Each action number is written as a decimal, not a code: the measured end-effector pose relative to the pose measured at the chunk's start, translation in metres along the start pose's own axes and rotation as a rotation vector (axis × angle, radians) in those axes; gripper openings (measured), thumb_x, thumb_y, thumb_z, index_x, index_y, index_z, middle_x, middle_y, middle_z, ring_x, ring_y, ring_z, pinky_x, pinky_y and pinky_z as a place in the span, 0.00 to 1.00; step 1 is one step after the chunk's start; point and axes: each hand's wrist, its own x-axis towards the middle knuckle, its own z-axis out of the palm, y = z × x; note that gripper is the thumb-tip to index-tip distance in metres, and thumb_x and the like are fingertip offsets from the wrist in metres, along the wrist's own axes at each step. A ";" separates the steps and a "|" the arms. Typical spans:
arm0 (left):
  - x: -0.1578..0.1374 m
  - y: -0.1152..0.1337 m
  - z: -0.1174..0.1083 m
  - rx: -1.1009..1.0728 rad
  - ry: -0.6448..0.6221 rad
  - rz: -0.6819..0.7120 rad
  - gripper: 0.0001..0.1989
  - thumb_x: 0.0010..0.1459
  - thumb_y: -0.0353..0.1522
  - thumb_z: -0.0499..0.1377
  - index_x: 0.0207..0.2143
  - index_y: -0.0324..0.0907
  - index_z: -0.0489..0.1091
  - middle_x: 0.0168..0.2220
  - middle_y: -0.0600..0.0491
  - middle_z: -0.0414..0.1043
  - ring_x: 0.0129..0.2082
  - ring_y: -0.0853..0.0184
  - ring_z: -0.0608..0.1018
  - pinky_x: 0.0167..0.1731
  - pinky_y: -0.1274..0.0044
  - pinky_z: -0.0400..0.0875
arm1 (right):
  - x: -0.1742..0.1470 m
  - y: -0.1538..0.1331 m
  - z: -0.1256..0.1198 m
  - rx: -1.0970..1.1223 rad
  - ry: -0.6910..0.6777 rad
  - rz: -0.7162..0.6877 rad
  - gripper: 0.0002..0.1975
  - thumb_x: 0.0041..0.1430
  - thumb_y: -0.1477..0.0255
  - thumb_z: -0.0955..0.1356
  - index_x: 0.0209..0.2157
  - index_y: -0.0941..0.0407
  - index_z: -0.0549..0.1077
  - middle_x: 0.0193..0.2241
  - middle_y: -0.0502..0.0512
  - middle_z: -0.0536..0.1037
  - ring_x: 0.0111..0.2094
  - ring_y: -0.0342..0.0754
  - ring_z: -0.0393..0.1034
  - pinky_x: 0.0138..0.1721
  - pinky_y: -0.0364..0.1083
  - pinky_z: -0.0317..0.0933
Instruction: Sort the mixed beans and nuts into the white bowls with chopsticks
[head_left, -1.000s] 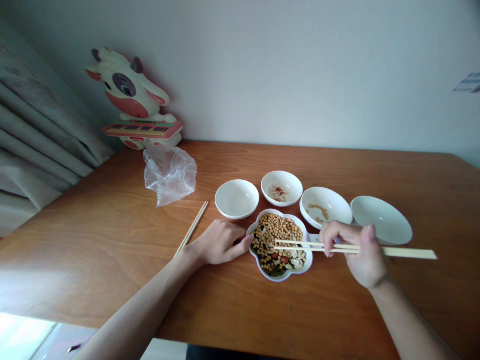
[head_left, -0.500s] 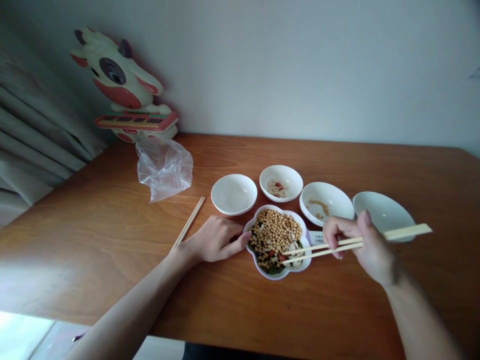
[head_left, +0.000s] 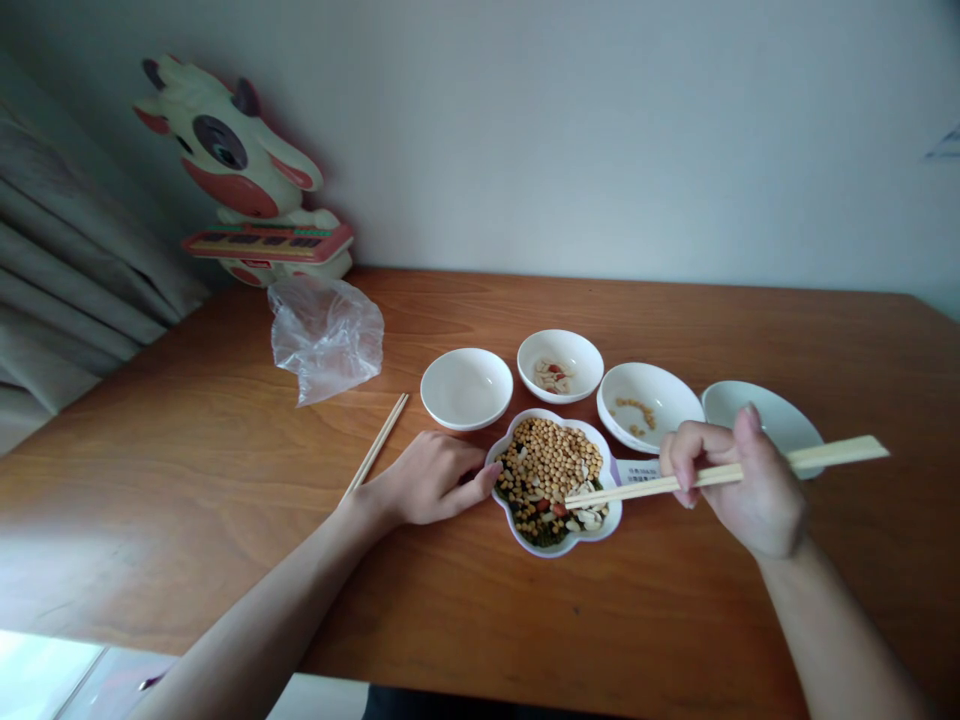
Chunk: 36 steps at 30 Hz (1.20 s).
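My right hand (head_left: 739,480) is closed around a pair of chopsticks (head_left: 652,488). Their tips are together, low over the food at the right part of a flower-shaped dish (head_left: 517,525); whether anything is pinched between them is too small to tell. Yellow beans (head_left: 559,455) fill the dish's upper part, with pale seeds (head_left: 587,510), a few reddish peanuts (head_left: 559,509) and dark green bits lower down. My left hand (head_left: 439,478) lies on the table, its thumb and fingers gripping the dish's left rim; some fingertips are hidden.
Behind the dish stand a white bowl (head_left: 466,388), a bowl with peanuts (head_left: 560,350), a bowl with yellow beans (head_left: 651,385) and another bowl (head_left: 765,410) partly behind my right hand. Spare chopsticks (head_left: 379,440), a plastic bag (head_left: 326,335) and a cow toy keyboard (head_left: 255,190) are to the left.
The chopstick tips have closed together from a spread position, and my right hand has shifted slightly right. My left hand has stayed at the dish.
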 end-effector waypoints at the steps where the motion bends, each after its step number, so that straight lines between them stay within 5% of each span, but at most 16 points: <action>1: 0.000 0.000 0.000 -0.001 0.000 0.001 0.28 0.79 0.45 0.44 0.29 0.41 0.68 0.28 0.51 0.76 0.25 0.68 0.71 0.30 0.73 0.56 | 0.001 0.000 -0.002 0.025 0.016 -0.027 0.42 0.77 0.44 0.50 0.23 0.53 0.76 0.18 0.54 0.70 0.22 0.49 0.64 0.28 0.50 0.58; 5: 0.000 0.000 0.000 -0.006 0.004 0.008 0.28 0.79 0.45 0.44 0.29 0.41 0.69 0.28 0.51 0.76 0.25 0.68 0.72 0.30 0.73 0.57 | 0.002 -0.002 -0.008 0.058 0.046 -0.065 0.43 0.76 0.43 0.48 0.24 0.52 0.75 0.17 0.55 0.69 0.22 0.51 0.64 0.28 0.51 0.58; 12: 0.000 0.001 -0.001 -0.009 0.012 0.018 0.28 0.79 0.45 0.45 0.29 0.41 0.69 0.28 0.51 0.75 0.25 0.68 0.72 0.29 0.73 0.56 | 0.000 -0.006 -0.005 -0.051 -0.082 0.071 0.45 0.70 0.37 0.44 0.24 0.52 0.73 0.20 0.55 0.67 0.23 0.51 0.61 0.28 0.52 0.55; 26: 0.001 0.002 -0.002 -0.018 0.017 0.013 0.28 0.79 0.45 0.45 0.27 0.41 0.67 0.26 0.52 0.73 0.24 0.69 0.69 0.28 0.73 0.55 | -0.004 0.005 0.000 -0.177 -0.192 0.089 0.44 0.73 0.40 0.44 0.25 0.53 0.73 0.24 0.55 0.69 0.27 0.51 0.63 0.33 0.51 0.59; 36: 0.001 0.002 -0.002 -0.012 0.021 0.025 0.29 0.79 0.44 0.45 0.28 0.41 0.68 0.26 0.51 0.74 0.24 0.68 0.70 0.29 0.73 0.56 | -0.001 0.005 0.005 -0.140 -0.123 0.058 0.43 0.76 0.42 0.48 0.23 0.53 0.74 0.22 0.55 0.71 0.25 0.50 0.65 0.29 0.50 0.59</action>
